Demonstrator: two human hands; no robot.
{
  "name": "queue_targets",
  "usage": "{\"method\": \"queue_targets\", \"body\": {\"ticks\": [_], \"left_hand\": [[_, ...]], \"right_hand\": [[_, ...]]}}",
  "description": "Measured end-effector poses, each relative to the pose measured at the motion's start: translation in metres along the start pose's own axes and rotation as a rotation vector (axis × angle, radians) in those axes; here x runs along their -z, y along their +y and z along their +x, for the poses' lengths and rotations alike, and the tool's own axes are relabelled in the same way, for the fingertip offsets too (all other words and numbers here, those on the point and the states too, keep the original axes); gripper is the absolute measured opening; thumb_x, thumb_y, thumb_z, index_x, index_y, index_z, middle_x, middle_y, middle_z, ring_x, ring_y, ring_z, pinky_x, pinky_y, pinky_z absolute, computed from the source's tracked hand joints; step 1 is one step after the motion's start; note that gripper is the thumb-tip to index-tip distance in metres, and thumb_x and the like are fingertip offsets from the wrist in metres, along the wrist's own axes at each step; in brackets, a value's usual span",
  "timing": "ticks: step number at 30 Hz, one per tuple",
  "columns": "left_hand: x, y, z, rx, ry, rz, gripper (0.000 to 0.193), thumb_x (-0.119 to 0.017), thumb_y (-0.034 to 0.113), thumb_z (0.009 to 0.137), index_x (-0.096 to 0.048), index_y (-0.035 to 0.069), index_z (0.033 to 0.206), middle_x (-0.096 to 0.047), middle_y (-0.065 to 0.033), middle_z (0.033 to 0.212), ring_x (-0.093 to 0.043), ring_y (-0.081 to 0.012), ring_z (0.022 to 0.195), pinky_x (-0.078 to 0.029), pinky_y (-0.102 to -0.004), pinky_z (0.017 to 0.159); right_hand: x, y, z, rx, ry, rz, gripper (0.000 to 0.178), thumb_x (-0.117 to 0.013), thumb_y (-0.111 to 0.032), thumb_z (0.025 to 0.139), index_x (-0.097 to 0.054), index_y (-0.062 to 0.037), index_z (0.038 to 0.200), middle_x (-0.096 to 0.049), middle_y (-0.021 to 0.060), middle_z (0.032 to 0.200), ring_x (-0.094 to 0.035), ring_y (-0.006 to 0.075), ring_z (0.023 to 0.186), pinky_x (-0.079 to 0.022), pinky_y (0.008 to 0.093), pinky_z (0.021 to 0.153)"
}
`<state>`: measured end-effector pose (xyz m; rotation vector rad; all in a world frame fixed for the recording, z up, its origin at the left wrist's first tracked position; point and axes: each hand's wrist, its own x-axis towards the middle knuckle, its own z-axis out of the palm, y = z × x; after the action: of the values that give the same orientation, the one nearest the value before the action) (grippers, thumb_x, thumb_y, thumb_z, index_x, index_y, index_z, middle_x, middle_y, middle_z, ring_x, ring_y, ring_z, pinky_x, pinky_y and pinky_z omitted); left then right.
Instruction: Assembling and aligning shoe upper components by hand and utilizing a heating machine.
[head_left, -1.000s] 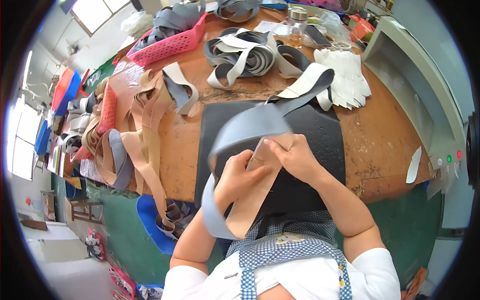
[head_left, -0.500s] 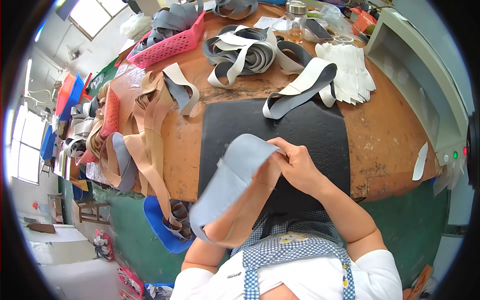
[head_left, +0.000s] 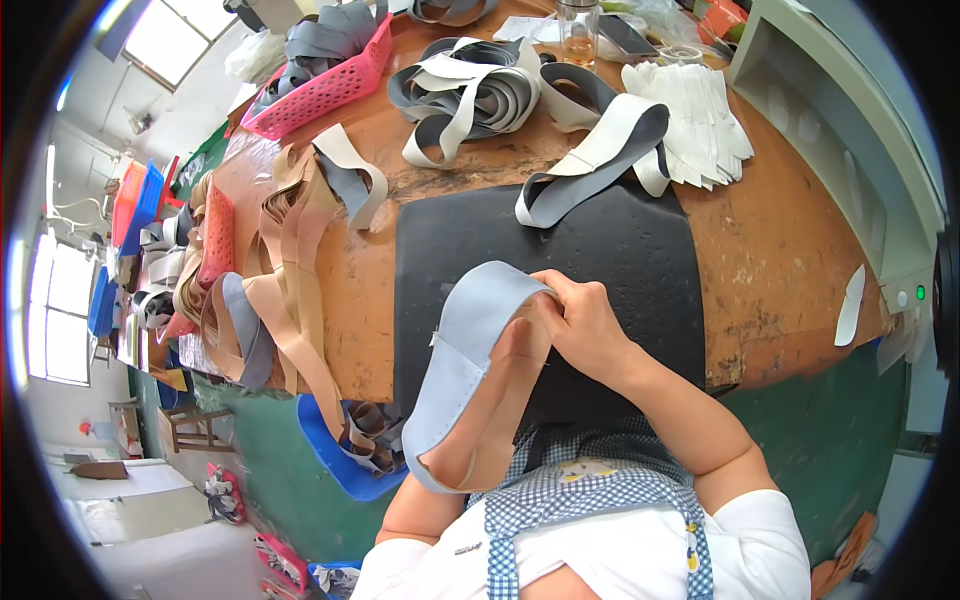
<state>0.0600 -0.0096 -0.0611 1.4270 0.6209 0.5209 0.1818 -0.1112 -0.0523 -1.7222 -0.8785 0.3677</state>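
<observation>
One hand-held band [head_left: 450, 380], one black mat [head_left: 625, 265], apparently one phone [head_left: 626, 36]

Strip [head_left: 458, 385] smooth, matt, prob. synth. leather; table [head_left: 765, 290] scuffed wood.

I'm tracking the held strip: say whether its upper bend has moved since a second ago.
Yes: the upper bend of the blue-gray strip has shifted down the view, away from the black mat and its far edge.

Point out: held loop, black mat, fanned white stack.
Held loop [head_left: 463, 338]: head view, outer blue-grey face.
Black mat [head_left: 610, 255]: head view, bare upper surface.
Fanned white stack [head_left: 688, 125]: head view, middle of its pieces.
</observation>
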Motion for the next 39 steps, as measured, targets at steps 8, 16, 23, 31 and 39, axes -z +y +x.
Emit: {"method": "queue_targets", "body": {"ticks": [8, 16, 23, 31, 39], "left_hand": [[-0.006, 0.013, 0.010, -0.073, 0.032, 0.488, 0.010, -0.073, 0.008, 0.087, -0.067, 0.002, 0.093, -0.068, -0.0023, 0.087, -0.063, -0.0119, 0.082, -0.051, -0.0280, 0.076], [0.001, -0.002, 0.009, -0.357, 0.127, 0.722, 0.011, -0.073, 0.008, 0.085, -0.067, 0.001, 0.091, -0.068, -0.0045, 0.081, -0.064, -0.0156, 0.079, -0.051, -0.0298, 0.079], [-0.007, 0.010, 0.012, -0.151, 0.111, 0.627, 0.012, -0.075, 0.009, 0.085, -0.068, 0.002, 0.092, -0.067, -0.0017, 0.081, -0.059, -0.0110, 0.075, -0.049, -0.0269, 0.073], [-0.006, -0.005, 0.019, -0.176, 0.088, 0.617, 0.015, -0.074, 0.014, 0.088, -0.070, 0.001, 0.095, -0.066, -0.0017, 0.079, -0.056, -0.0089, 0.068, -0.046, -0.0243, 0.063], [-0.002, -0.018, 0.017, -0.361, 0.062, 0.760, 0.020, -0.064, 0.021, 0.098, -0.070, 0.001, 0.096, -0.070, -0.0066, 0.081, -0.066, -0.0168, 0.073, -0.051, -0.0297, 0.065]], "right_hand": [[-0.003, 0.005, 0.001, -0.029, 0.009, -0.047, 0.018, -0.055, -0.002, 0.090, -0.063, 0.0067, 0.104, -0.065, 0.0277, 0.076, -0.067, 0.0424, 0.071, -0.054, 0.0455, 0.064], [-0.005, 0.004, -0.001, 0.014, 0.031, -0.042, 0.019, -0.056, -0.002, 0.089, -0.062, 0.0064, 0.105, -0.067, 0.0265, 0.080, -0.068, 0.0421, 0.076, -0.056, 0.0457, 0.068], [-0.008, 0.013, -0.002, 0.087, 0.077, -0.051, 0.020, -0.055, -0.003, 0.092, -0.063, 0.0062, 0.108, -0.067, 0.0238, 0.076, -0.069, 0.0364, 0.067, -0.054, 0.0376, 0.060], [-0.005, 0.009, -0.004, 0.039, 0.033, -0.003, 0.016, -0.056, -0.004, 0.093, -0.061, 0.0061, 0.103, -0.067, 0.0266, 0.079, -0.068, 0.0419, 0.074, -0.055, 0.0448, 0.065], [0.001, 0.015, 0.003, -0.130, 0.018, 0.127, 0.014, -0.058, -0.004, 0.090, -0.064, 0.0053, 0.098, -0.064, 0.0177, 0.070, -0.061, 0.0225, 0.064, -0.049, 0.0324, 0.059]]}}
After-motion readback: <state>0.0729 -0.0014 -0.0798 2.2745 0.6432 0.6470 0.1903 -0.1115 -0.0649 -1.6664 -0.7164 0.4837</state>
